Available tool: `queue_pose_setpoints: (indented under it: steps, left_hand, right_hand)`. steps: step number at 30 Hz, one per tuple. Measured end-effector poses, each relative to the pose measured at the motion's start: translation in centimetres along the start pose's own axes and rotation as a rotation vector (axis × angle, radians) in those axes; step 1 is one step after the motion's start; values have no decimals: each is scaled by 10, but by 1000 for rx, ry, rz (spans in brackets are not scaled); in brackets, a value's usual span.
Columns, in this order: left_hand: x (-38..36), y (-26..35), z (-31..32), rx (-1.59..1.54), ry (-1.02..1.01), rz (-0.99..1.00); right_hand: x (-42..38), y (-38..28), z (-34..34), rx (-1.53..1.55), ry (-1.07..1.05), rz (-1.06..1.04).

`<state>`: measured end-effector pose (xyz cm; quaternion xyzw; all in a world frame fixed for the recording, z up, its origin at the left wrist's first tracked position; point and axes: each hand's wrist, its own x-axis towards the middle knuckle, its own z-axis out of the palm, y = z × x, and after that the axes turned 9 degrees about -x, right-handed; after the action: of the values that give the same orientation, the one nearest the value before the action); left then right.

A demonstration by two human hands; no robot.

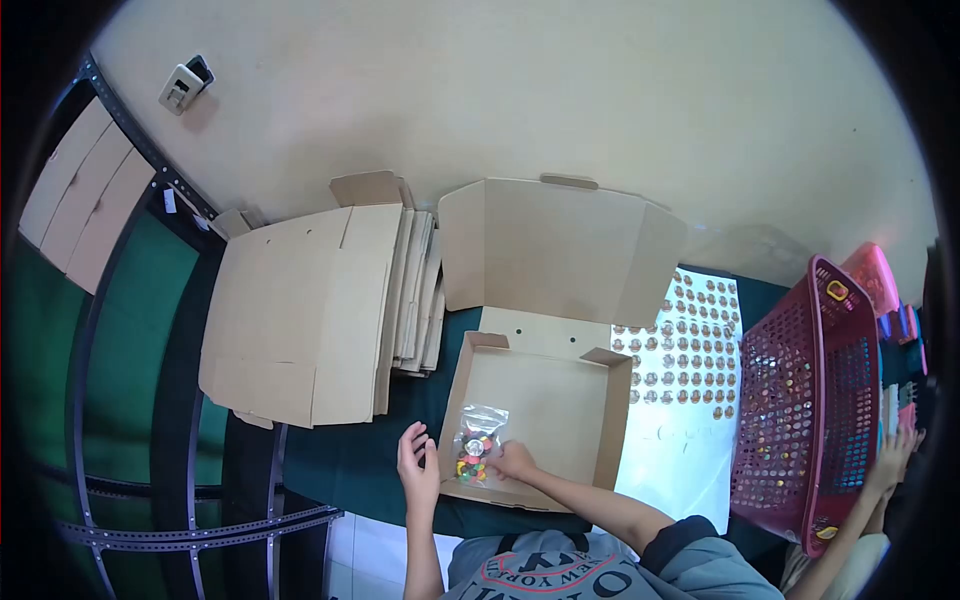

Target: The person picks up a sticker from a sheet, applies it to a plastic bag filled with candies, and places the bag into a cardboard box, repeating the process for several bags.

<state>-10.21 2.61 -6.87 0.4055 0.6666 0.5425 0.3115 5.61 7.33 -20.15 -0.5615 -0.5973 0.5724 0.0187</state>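
A clear zip bag point(474, 449) of small multicoloured pieces, with a round label on its front, is at the left side of an open cardboard box point(545, 405). My right hand point(514, 461) reaches into the box and pinches the bag's right edge. Just outside the box's left wall, my left hand point(418, 456) is raised with its fingers apart and nothing in it. Behind the box, its lid point(560, 245) stands open towards the wall.
Flattened cardboard boxes point(300, 320) are stacked to the left. On the right lies a white sheet of round stickers point(680, 450), beside a tall maroon plastic basket point(780, 400). Another person's hand point(892, 462) shows at far right. A metal shelf frame point(190, 530) stands at left.
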Motion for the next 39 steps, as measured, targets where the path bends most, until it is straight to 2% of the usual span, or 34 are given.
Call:
queue_pose_setpoints:
  steps: [2,4,6,8,9,11,12,13,14,15,17,19,21,23,27,29,30,35,37,38,39]
  left_hand:
    - [-1,1,-1,-39,55,-33]
    - [-1,1,5,-44,4,-16]
    - [-1,3,15,-48,-106,-11]
    - [-3,6,28,18,-275,-48]
    - [-6,9,37,54,-361,-64]
    - [-9,-10,50,310,-562,108]
    - [-16,1,56,343,-623,81]
    - [-20,-5,64,427,-657,182]
    - [-28,-11,70,420,-690,197]
    - [-38,-5,79,409,-717,214]
    - [-71,15,103,362,-836,221]
    - [-85,20,110,367,-907,216]
    - [-104,14,111,291,-976,179]
    - [-115,12,113,304,-1004,210]
    - [-131,16,128,350,-1030,238]
    - [-138,15,141,356,-1038,218]
    - [-143,18,149,346,-1044,236]
    - [-169,27,197,439,-1069,272]
    - [-179,41,213,416,-1010,486]
    - [-184,45,221,229,-1043,265]
    - [-190,52,229,232,-1039,273]
  right_hand:
    - [-6,-13,-12,-50,-89,44]
    - [-4,-6,-13,-34,-115,38]
    - [-3,1,-9,-3,-110,41]
    - [-4,17,-4,-232,-101,-113]
    - [-9,23,-7,-214,-52,-92]
    - [-27,34,-16,-93,-174,-233]
    - [-39,36,-25,-78,-131,-207]
    - [-54,32,-39,-20,-136,-238]
    - [-73,34,-55,35,-141,-268]
    - [-95,37,-75,40,-103,-242]
    - [-151,46,-117,471,152,-383]
    - [-195,51,-143,583,314,-299]
    - [-241,63,-159,641,507,-309]
    - [-280,79,-170,687,659,-276]
    - [-340,108,-184,681,821,-294]
    - [-372,106,-191,561,916,-254]
    - [-385,105,-193,417,1032,-264]
    - [-461,81,-233,194,1099,-397]
    - [-482,81,-248,255,1095,-459]
    - [-488,89,-256,305,1085,-512]
    - [-496,95,-264,306,1087,-521]
